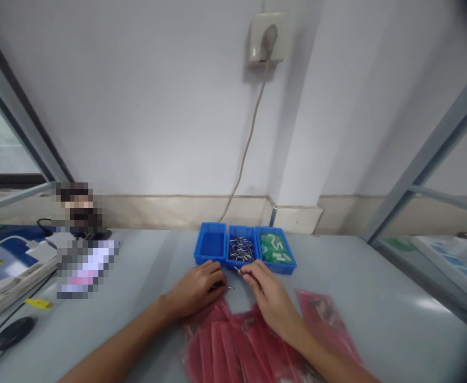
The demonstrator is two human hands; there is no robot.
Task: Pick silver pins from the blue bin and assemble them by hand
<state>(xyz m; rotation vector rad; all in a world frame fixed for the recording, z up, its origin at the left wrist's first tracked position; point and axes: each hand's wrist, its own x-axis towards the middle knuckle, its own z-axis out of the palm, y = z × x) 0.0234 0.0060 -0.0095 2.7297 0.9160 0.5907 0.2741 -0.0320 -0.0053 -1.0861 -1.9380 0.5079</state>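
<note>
My left hand (201, 284) rests in front of the blue bins with its fingers curled. A thin metal pin (230, 288) pokes out at its fingertips. My right hand (267, 298) is closed in a pinch on a small pale pin-like piece (237, 269), just before the middle blue bin (241, 263). That bin holds many short metal pins (241, 248). To its right, another blue bin (287, 268) contains small white pieces in green bags (273, 247). Nothing shows inside the left blue bin (211, 243). Red plastic bags (233, 348) lie beneath and between my forearms.
Another red bag (327, 319) lies on the grey table (397, 298) right of my forearm. On the left are a power strip (16, 282), a black mouse-like object (14, 333) and a pixelated patch. Behind, a cord (250, 138) runs down from a wall socket (257, 40).
</note>
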